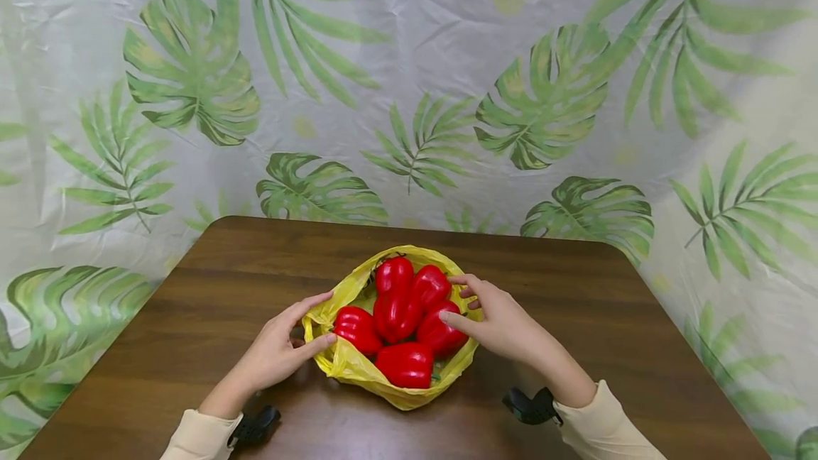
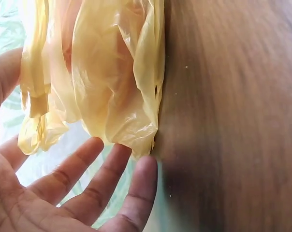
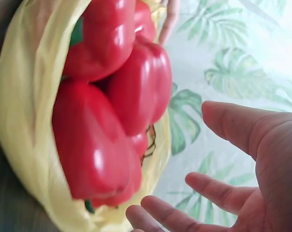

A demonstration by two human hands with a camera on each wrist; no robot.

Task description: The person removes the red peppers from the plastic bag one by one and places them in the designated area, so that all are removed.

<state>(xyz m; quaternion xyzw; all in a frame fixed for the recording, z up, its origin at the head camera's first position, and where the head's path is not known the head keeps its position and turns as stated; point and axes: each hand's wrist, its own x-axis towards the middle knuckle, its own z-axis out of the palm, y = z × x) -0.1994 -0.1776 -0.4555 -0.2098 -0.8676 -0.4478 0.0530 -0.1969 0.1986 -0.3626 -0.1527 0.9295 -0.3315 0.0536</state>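
Note:
A yellow plastic bag (image 1: 358,375) stands on the table with its mouth spread wide, its rim rolled and crumpled. Inside lie several shiny red bell peppers (image 1: 405,365), bits of green stem showing. At the bag's left side is my left hand (image 1: 281,346), thumb over the rim and fingers spread; in the left wrist view its fingertips (image 2: 145,164) reach the bag's outer wall. My right hand (image 1: 501,314) hovers at the right rim, thumb overlapping a pepper in the head view. From the right wrist, its fingers (image 3: 211,191) look spread and hold nothing.
Brown wood-grain table (image 1: 255,261) lies under the bag. Behind it hangs a pale sheet (image 1: 441,34) printed with green leaves. Dark thin strands (image 3: 151,140) show at the bag's far inner edge. Black straps with small devices (image 1: 530,405) sit on both wrists.

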